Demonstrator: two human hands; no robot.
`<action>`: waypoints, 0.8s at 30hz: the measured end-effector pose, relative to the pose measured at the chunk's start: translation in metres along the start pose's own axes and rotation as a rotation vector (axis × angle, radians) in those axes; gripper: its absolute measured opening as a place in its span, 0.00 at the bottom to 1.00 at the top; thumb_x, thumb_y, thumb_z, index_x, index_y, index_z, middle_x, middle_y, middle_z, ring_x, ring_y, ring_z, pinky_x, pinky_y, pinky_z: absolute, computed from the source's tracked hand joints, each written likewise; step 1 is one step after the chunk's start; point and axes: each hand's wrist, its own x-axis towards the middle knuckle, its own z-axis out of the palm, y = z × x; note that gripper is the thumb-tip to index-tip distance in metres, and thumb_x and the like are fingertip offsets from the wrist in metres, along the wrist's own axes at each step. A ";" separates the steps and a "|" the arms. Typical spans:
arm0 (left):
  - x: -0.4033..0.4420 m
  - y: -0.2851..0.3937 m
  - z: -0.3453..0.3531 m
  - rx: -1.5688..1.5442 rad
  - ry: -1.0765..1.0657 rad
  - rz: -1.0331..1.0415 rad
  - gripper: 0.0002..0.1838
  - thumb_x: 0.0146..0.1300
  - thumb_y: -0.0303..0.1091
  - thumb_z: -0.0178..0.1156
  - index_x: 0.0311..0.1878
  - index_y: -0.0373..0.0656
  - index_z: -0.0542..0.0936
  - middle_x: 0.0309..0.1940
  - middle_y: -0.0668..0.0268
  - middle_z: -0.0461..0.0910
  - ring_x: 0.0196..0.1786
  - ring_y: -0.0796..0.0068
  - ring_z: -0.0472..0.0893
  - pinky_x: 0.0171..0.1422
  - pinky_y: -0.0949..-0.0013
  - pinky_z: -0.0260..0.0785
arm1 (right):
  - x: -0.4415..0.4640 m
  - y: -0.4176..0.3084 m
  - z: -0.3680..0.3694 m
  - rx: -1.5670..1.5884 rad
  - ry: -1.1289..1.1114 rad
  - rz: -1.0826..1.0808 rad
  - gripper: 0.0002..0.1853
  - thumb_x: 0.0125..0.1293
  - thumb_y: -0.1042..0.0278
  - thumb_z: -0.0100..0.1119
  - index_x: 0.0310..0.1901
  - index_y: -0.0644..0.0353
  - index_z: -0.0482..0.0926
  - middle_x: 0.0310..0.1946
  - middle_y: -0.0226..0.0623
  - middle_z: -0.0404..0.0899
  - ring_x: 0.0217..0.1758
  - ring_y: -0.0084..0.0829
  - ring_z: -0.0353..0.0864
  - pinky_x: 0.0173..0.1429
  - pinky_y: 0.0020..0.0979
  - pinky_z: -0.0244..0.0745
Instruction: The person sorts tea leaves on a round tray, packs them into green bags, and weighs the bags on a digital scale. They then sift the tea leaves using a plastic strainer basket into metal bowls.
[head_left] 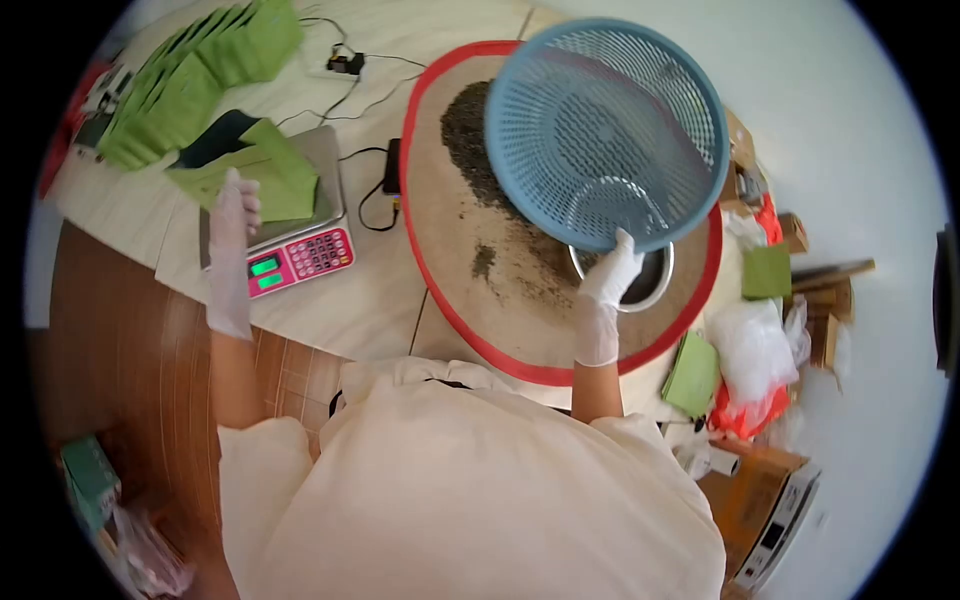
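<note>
My left hand (237,208), in a thin white glove, has its fingers curled at the front side of an open green pouch (285,180). The pouch rests on the steel plate of a pink digital scale (318,254), its dark inside showing. My right hand (610,278), also gloved, has its thumb over the near rim of a round blue plastic basket (545,140). The basket overlaps a white-rimmed bowl (668,272), partly visible beneath it. Dark loose tea-like material (465,135) lies on a round beige mat (450,250) with a red border.
Several green pouches (195,85) stand in rows at the back left. Cables run to a black plug (345,64) and a black power bank (392,168). White bags (750,345), cardboard boxes (745,490) and a flat green pouch (692,375) lie at the right.
</note>
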 end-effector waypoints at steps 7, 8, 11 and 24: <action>-0.120 0.048 0.201 0.265 -0.248 0.834 0.12 0.61 0.40 0.59 0.47 0.49 0.80 0.42 0.62 0.77 0.46 0.65 0.78 0.50 0.64 0.70 | -0.037 -0.015 0.016 -0.052 -0.079 -0.207 0.18 0.64 0.79 0.48 0.56 0.69 0.70 0.52 0.36 0.75 0.52 0.28 0.73 0.60 0.30 0.66; -0.134 0.062 0.221 0.380 -0.299 0.835 0.14 0.61 0.38 0.59 0.49 0.48 0.80 0.43 0.62 0.77 0.46 0.63 0.77 0.52 0.63 0.69 | -0.044 -0.017 0.018 -0.063 -0.073 -0.219 0.17 0.65 0.80 0.48 0.56 0.70 0.70 0.52 0.37 0.74 0.53 0.28 0.73 0.60 0.30 0.66; -0.135 0.073 0.261 0.592 -0.385 0.900 0.16 0.60 0.38 0.60 0.51 0.47 0.80 0.44 0.62 0.77 0.48 0.61 0.76 0.55 0.60 0.67 | -0.059 -0.017 0.017 -0.030 -0.086 -0.216 0.17 0.65 0.80 0.48 0.56 0.69 0.70 0.53 0.38 0.74 0.54 0.29 0.72 0.60 0.29 0.66; -0.122 0.027 0.293 1.097 -0.168 1.306 0.03 0.53 0.36 0.58 0.29 0.53 0.80 0.30 0.74 0.76 0.38 0.71 0.77 0.39 0.67 0.66 | -0.087 -0.020 0.017 -0.148 -0.052 -0.270 0.20 0.65 0.75 0.54 0.57 0.77 0.69 0.56 0.46 0.73 0.52 0.35 0.72 0.60 0.34 0.68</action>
